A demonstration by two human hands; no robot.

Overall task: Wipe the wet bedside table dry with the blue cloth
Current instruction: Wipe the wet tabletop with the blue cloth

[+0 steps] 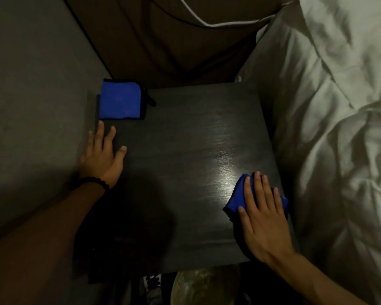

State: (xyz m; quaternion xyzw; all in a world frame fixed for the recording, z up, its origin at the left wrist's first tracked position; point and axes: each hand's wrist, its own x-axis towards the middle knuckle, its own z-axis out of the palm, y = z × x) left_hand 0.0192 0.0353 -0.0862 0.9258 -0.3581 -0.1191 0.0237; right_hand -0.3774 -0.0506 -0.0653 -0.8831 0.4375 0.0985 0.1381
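The dark wooden bedside table (pixel 180 155) fills the middle of the view, with a shiny glare patch near its right side. My right hand (pixel 262 214) lies flat with straight fingers on a folded blue cloth (pixel 240 194) at the table's near right edge, pressing it down. My left hand (pixel 103 153) rests flat on the table's left edge, fingers spread, holding nothing. A second blue folded cloth or pouch with black trim (pixel 120 100) lies at the far left corner.
A white duvet (pixel 339 128) crowds the table's right side. A grey wall (pixel 31 95) runs along the left. Brown fabric with a white cord (pixel 196 18) hangs behind. Some dim items (pixel 196 287) sit on the floor below the near edge.
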